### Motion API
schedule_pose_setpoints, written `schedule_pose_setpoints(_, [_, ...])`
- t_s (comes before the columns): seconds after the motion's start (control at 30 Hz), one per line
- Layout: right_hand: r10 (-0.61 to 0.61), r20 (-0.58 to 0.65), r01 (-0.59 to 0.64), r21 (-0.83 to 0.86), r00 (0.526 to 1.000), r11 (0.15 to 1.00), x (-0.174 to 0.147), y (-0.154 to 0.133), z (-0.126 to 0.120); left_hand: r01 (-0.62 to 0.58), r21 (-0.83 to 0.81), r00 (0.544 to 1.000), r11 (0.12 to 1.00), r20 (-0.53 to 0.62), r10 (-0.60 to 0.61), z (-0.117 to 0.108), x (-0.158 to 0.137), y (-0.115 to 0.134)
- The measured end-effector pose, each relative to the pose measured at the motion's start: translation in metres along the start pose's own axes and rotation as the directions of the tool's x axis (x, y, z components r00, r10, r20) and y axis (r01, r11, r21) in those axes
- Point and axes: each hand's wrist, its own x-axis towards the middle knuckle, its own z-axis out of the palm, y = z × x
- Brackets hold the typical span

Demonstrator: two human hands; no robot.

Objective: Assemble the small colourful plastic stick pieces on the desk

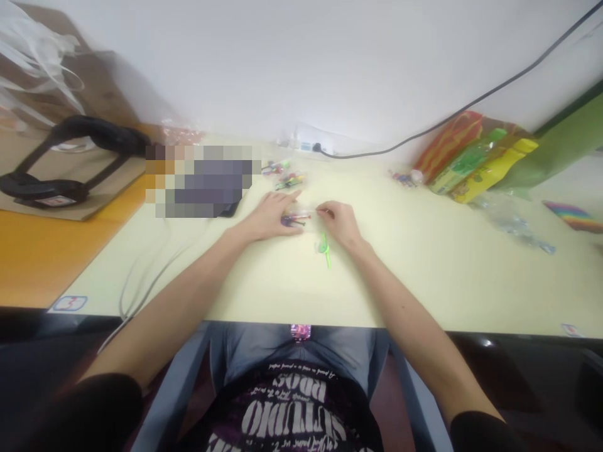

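Observation:
My left hand (272,215) lies on the table with its fingers spread, around and against a few small dark and coloured pieces (296,220). These seem to lie in a clear plastic bag, though its outline is faint. To the right, my right hand (342,223) is closed in a pinch, its fingertips pointing at the left hand. Whatever sits in the pinch is too small to name. Just below the right fingertips lies a bright green thin piece with a round, pale part (325,247).
Small colourful packets (289,180) lie behind my left hand. A dark flat device (211,185), partly pixelated, is at left with cables, beside a black headset-like frame (70,160) on cardboard. At right stand bottles (492,172) and a crumpled clear bag (513,220). A power strip (311,141) touches the wall.

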Motion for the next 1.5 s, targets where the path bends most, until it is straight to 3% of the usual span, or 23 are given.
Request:
schedule_pose_setpoints(0.23, [-0.009,0.087,0.0,0.096,0.996,0.995,0.001,-0.007,0.005,0.012,0.018,1.0,1.0,0.011,-0.012,0.0,0.001,0.001])
schedule_pose_setpoints(0.43, [0.079,0.003,-0.079,0.094,0.997,0.992,-0.013,-0.022,-0.032,0.046,0.06,0.999,0.997,-0.003,-0.046,-0.001,0.001,0.002])
schedule_pose_setpoints(0.5, [0.087,0.139,-0.106,0.137,0.986,0.985,-0.026,-0.029,-0.047,0.047,0.068,0.999,0.997,-0.013,-0.046,0.0,0.0,0.001])
schedule_pose_setpoints(0.6, [0.037,0.416,-0.094,0.118,0.909,0.989,-0.044,-0.037,-0.058,0.051,0.079,0.999,0.996,-0.018,-0.05,0.0,-0.001,-0.001])
schedule_pose_setpoints(0.7, [0.068,0.495,-0.08,0.003,0.867,0.997,-0.054,-0.039,-0.059,0.052,0.087,0.999,0.995,-0.02,-0.051,0.002,-0.002,-0.003])
schedule_pose_setpoints(0.87, [0.097,0.499,-0.136,0.042,0.861,0.99,-0.053,-0.031,-0.061,0.05,0.081,0.999,0.995,-0.022,-0.048,0.003,-0.002,-0.004])
schedule_pose_setpoints(1.03, [0.037,0.447,-0.069,0.055,0.894,0.996,-0.051,-0.023,-0.063,0.048,0.084,0.999,0.995,-0.017,-0.046,0.003,-0.001,-0.005])
schedule_pose_setpoints(1.33, [0.075,0.336,-0.079,-0.001,0.939,0.997,-0.05,-0.018,-0.056,0.039,0.087,0.999,0.995,-0.005,-0.039,0.001,-0.001,-0.003])
schedule_pose_setpoints(1.5, [0.086,0.344,-0.08,-0.032,0.935,0.996,-0.049,-0.007,-0.056,0.048,0.083,0.999,0.995,-0.007,-0.048,0.0,-0.001,-0.003])
